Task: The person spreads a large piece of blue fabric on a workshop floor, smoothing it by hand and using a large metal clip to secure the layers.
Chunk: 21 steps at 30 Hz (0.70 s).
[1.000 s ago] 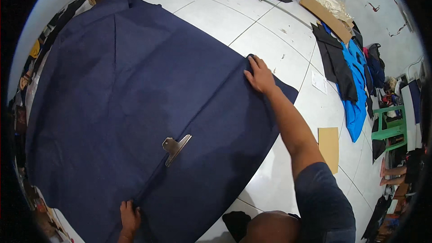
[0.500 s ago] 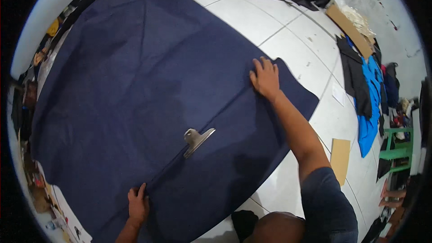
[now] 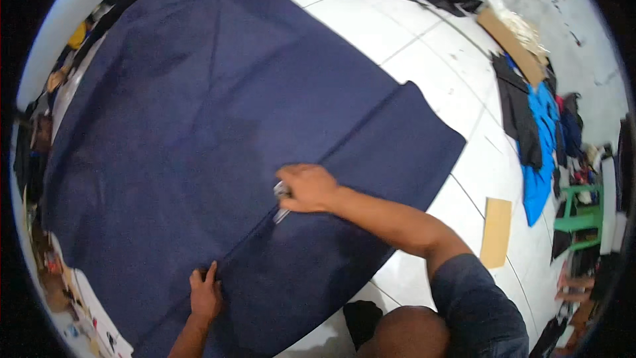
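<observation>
A large dark navy cloth spreads over the floor, with a fold line running diagonally across it. On that line is a silver metal clip, mostly hidden beneath my right hand. The fingers of that hand are closed round the clip's top. My left hand rests on the cloth at the lower end of the fold line, its visible fingers apart and pressing on the fabric.
White floor tiles show to the right of the cloth. A brown cardboard piece lies there. Farther right are blue fabric, black fabric and a green stool. Assorted items line the left edge.
My right hand has left the cloth's far right part and come down and left onto the metal clip, closing on it. My left hand has stayed nearly in place.
</observation>
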Available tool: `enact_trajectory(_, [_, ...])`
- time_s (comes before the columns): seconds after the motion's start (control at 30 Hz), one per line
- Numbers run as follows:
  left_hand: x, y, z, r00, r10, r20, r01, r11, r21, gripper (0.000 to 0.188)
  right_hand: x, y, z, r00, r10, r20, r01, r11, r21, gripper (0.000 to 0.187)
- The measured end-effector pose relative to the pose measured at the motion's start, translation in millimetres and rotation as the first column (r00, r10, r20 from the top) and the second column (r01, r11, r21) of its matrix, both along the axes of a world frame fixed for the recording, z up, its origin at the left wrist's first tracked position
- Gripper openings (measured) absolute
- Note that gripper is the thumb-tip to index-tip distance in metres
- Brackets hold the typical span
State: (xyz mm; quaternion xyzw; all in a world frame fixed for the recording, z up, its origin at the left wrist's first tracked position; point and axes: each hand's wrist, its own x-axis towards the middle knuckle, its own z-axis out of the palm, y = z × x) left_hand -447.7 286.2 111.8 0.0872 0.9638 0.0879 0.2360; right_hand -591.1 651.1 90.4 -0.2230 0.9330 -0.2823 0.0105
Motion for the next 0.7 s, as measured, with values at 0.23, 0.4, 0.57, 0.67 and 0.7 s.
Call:
enact_trajectory(0.23, [-5,13,-6,0.996,0.084,0.042,-0.08,0.993,-0.085,0.053,-10,-29,-3,0.989,-0.131,0.073,0.123,0.987,0.106,0.038])
enact_trajectory(0.4, [-12,13,2,0.996,0.03,0.086,-0.027,0.999,-0.036,0.051,-29,3,25,0.968,-0.249,0.008,0.237,0.91,-0.34,0.038])
enact_trajectory(0.57, [-14,8,8,0.966,0.154,0.208,-0.136,0.986,-0.096,0.05,24,125,79,0.77,-0.539,0.341,0.628,0.547,-0.554,0.047])
enact_trajectory(0.67, [-11,4,-10,0.998,-0.022,-0.056,0.018,0.997,-0.072,0.052,114,206,55,0.593,-0.801,0.082,0.794,0.564,-0.225,0.041])
enact_trajectory(0.7, [-22,18,-2,1.0,0.015,-0.023,-0.017,0.998,-0.061,0.053,146,225,41,0.511,-0.858,0.053,0.852,0.498,-0.16,0.039])
